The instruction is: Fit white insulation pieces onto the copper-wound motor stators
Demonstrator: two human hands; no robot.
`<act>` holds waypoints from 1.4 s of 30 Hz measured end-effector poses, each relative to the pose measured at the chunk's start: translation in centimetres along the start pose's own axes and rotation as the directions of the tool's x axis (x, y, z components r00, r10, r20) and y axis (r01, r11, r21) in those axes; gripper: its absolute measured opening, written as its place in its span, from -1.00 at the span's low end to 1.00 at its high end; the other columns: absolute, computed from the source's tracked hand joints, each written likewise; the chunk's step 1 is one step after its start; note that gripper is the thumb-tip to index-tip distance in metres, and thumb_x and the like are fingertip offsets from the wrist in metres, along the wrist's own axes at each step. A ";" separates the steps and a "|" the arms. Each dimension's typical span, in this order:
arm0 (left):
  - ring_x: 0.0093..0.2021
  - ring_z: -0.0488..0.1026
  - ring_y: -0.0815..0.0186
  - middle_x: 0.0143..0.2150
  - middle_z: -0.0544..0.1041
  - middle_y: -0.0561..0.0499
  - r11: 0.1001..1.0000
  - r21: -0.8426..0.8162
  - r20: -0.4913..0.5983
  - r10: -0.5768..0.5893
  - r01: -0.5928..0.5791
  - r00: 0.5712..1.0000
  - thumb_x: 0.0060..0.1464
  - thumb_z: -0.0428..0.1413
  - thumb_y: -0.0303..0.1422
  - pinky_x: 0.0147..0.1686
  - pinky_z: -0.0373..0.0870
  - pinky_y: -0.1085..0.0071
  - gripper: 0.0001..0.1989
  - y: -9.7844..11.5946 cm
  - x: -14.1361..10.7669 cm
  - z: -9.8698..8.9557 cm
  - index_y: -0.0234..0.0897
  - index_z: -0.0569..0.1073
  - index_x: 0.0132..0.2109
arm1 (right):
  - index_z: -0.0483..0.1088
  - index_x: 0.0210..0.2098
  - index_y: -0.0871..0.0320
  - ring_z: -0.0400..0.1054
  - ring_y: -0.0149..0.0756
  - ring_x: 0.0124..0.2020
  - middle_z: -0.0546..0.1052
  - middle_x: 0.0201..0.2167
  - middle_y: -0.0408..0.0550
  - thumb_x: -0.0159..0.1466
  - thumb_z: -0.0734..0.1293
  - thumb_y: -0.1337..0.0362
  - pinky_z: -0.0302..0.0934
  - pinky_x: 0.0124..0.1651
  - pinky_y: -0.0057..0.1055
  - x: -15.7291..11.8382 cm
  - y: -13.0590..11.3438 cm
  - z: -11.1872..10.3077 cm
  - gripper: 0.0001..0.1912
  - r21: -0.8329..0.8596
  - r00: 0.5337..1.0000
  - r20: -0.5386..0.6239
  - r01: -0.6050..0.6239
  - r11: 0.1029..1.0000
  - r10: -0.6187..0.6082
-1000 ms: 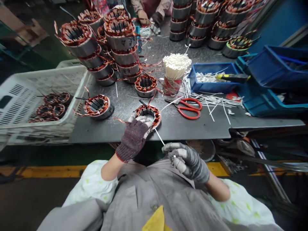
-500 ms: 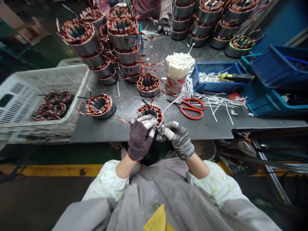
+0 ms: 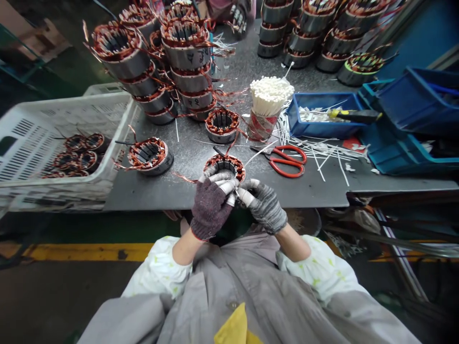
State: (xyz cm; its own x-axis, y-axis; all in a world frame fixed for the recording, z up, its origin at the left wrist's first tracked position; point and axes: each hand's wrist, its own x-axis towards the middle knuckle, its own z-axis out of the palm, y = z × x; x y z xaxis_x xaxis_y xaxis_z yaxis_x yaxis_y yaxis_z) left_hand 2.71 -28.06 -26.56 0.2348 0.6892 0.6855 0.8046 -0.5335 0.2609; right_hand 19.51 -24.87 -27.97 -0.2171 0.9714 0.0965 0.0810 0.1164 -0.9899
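A wire-wound motor stator (image 3: 234, 165) with copper coils sits at the table's front edge, a thin white strip (image 3: 261, 152) sticking out from its right side. My left hand (image 3: 212, 203), in a dark purple glove with white-wrapped fingertips, is closed on the near left rim of this stator. Its fingers cover part of the windings. My right hand (image 3: 264, 204), in a grey glove, pinches at the near right rim, close to the left fingertips. What lies between its fingers is too small and hidden to name. Red-handled scissors (image 3: 287, 161) lie to the right.
Another stator (image 3: 150, 156) stands left, a further one (image 3: 222, 125) behind. Stacked stators (image 3: 190, 59) rise at back left. A cup of white strips (image 3: 265, 125), a blue bin (image 3: 322, 128) and loose strips are right. A white crate (image 3: 118, 138) holds stators. A co-worker's gloved hand (image 3: 239, 18) is opposite.
My right hand has shifted slightly left, nearer the left fingertips. My left hand stays on the stator. The co-worker's hand has lifted and moved back. The view has shifted slightly.
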 end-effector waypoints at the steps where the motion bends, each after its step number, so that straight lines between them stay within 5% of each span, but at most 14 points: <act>1: 0.15 0.52 0.15 0.02 0.64 -0.09 1.000 -0.003 0.013 0.009 -0.009 1.000 0.27 0.12 -0.44 0.26 0.31 0.04 -0.74 0.0 0.0 -0.1 -0.23 0.46 0.09 | 0.53 -0.34 0.10 0.49 -0.28 -0.43 0.63 -0.44 -0.09 0.20 0.39 0.14 0.42 -0.32 -0.36 0.2 0.1 0.0 -0.84 -0.040 1.000 -0.001 0.030 0.999 -0.030; 5: 0.16 0.53 0.17 0.00 0.66 -0.05 0.999 -0.030 0.066 0.024 -0.022 0.998 0.29 0.13 -0.42 0.28 0.30 0.04 -0.75 -0.1 0.1 -0.6 -0.21 0.47 0.10 | 0.55 -0.32 0.07 0.53 -0.24 -0.35 0.65 -0.38 -0.09 0.21 0.40 0.15 0.45 -0.19 -0.31 0.3 0.2 -0.6 -0.86 -0.098 0.991 0.033 0.132 0.986 -0.130; 12: 0.18 0.52 0.17 0.04 0.65 -0.06 1.000 0.026 0.081 -0.006 0.004 0.997 0.33 0.10 -0.39 0.27 0.29 0.04 -0.76 -0.2 0.0 -0.2 -0.20 0.48 0.11 | 0.49 -0.37 0.07 0.43 -0.33 -0.50 0.59 -0.50 -0.14 0.21 0.42 0.09 0.40 -0.39 -0.38 -0.9 -0.3 -1.2 -0.82 -0.009 0.997 -0.060 0.046 0.999 -0.046; 21: 0.20 0.49 0.13 0.07 0.63 -0.08 0.998 0.047 0.106 0.030 -0.035 0.994 0.28 0.10 -0.40 0.31 0.26 -0.01 -0.68 0.0 -0.1 -0.4 -0.22 0.46 0.15 | 0.56 -0.30 0.08 0.48 -0.27 -0.40 0.64 -0.40 -0.09 0.25 0.36 0.13 0.40 -0.27 -0.35 0.4 0.6 -0.6 -0.81 -0.174 0.996 0.039 0.087 0.981 -0.081; 25: 0.23 0.48 0.16 0.09 0.63 -0.02 1.000 -0.001 0.160 0.008 -0.008 0.987 0.30 0.08 -0.37 0.33 0.24 0.00 -0.68 -0.2 -0.3 -0.7 -0.12 0.48 0.16 | 0.59 -0.19 0.06 0.50 -0.21 -0.23 0.65 -0.26 -0.03 0.33 0.33 0.14 0.37 -0.08 -0.28 0.5 0.7 -1.4 -0.79 -0.340 0.952 0.162 0.302 0.891 -0.261; 29: 0.25 0.45 0.10 0.11 0.62 -0.07 1.000 0.011 0.180 -0.026 0.024 0.983 0.30 0.05 -0.35 0.32 0.22 -0.04 -0.65 -0.1 -0.4 -0.6 -0.13 0.49 0.19 | 0.58 -0.30 0.08 0.44 -0.18 -0.28 0.61 -0.34 0.02 0.36 0.29 0.09 0.31 -0.14 -0.25 0.7 -0.2 -1.1 -0.72 -0.540 0.922 0.188 0.385 0.748 -0.338; 31: 0.27 0.43 0.08 0.14 0.60 -0.09 0.997 0.035 0.146 -0.068 0.064 0.987 0.29 0.06 -0.34 0.30 0.23 -0.04 -0.66 0.1 -0.2 -0.4 -0.14 0.51 0.16 | 0.55 -0.39 0.07 0.41 -0.18 -0.35 0.58 -0.40 0.02 0.32 0.31 0.10 0.30 -0.19 -0.24 0.7 -1.0 -0.9 -0.73 -0.560 0.916 0.133 0.385 0.734 -0.378; 35: 0.28 0.41 0.09 0.14 0.60 -0.07 0.990 0.048 0.085 -0.137 0.134 0.987 0.28 0.12 -0.33 0.29 0.24 0.00 -0.75 0.5 0.2 0.1 -0.14 0.55 0.06 | 0.46 -0.41 0.04 0.43 -0.22 -0.39 0.56 -0.42 -0.05 0.36 0.29 0.14 0.32 -0.25 -0.26 0.0 -2.6 -2.1 -0.76 -0.311 0.886 -0.194 0.350 0.883 -0.420; 37: 0.27 0.43 0.12 0.10 0.62 -0.05 0.989 0.041 0.067 -0.145 0.142 0.987 0.28 0.12 -0.35 0.30 0.22 0.02 -0.79 0.5 0.2 0.3 -0.15 0.55 0.03 | 0.47 -0.38 0.03 0.45 -0.20 -0.36 0.58 -0.40 -0.05 0.35 0.33 0.10 0.34 -0.24 -0.24 -0.1 -3.0 -2.9 -0.78 -0.305 0.888 -0.240 0.315 0.899 -0.392; 42: 0.27 0.43 0.11 0.12 0.60 -0.09 0.994 0.042 0.071 -0.104 0.101 0.992 0.29 0.10 -0.34 0.31 0.22 0.00 -0.74 0.3 -0.2 0.4 -0.20 0.50 0.09 | 0.56 -0.32 0.08 0.43 -0.20 -0.39 0.59 -0.43 -0.02 0.27 0.36 0.07 0.28 -0.27 -0.29 1.0 -2.3 -1.8 -0.76 -0.626 0.970 0.133 0.242 0.742 -0.203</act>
State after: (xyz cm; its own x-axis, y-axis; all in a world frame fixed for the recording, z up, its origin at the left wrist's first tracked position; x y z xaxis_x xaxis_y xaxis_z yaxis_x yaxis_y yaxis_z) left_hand 3.16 -28.15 -26.85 0.1883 0.7738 0.6048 0.8464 -0.4402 0.2997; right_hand 20.90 -23.82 -25.44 -0.3568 0.8909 0.2811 0.6162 0.4506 -0.6459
